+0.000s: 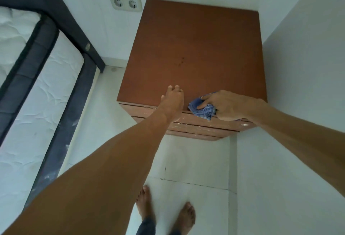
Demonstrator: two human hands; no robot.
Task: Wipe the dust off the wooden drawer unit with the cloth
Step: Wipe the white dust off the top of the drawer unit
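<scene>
The wooden drawer unit (196, 48) is reddish brown and stands in a white corner, seen from above. Its top carries a few small dark specks near the middle, and its drawer fronts show pale scuffs. My right hand (227, 106) grips a crumpled blue cloth (202, 110) at the front edge of the top, right of centre. My left hand (172, 102) rests on the same front edge just left of the cloth, fingers bent over the top and holding nothing.
A bed with a white mattress (37, 104) and dark frame runs along the left. A double wall socket (124, 2) sits left of the unit. White walls close in behind and to the right. My bare feet (184, 214) stand on the white tiled floor.
</scene>
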